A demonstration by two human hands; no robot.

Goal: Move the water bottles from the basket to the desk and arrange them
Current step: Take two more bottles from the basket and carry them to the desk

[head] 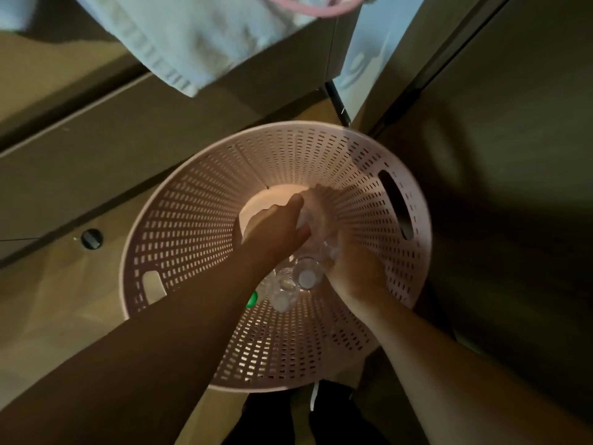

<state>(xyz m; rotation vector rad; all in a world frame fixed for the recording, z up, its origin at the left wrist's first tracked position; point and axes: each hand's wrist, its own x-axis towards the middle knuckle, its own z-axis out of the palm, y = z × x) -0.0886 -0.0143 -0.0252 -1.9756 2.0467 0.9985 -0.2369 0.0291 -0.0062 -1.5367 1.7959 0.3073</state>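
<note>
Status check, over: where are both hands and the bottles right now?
Both hands down inside the pink basket. Left hand on a clear bottle, grip unclear; right hand blurred beside the bottle cluster. Nothing lifted out yet.

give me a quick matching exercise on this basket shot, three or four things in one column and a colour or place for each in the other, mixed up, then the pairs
Things:
1. basket
2. cloth
3. bottle cap
4. left hand

Colour or place:
A. green
B. light blue, hanging above the basket
C. pink, with slotted walls
D. reaching down inside the basket, on a clear bottle

Pairs: 1-C, 2-B, 3-A, 4-D
</note>
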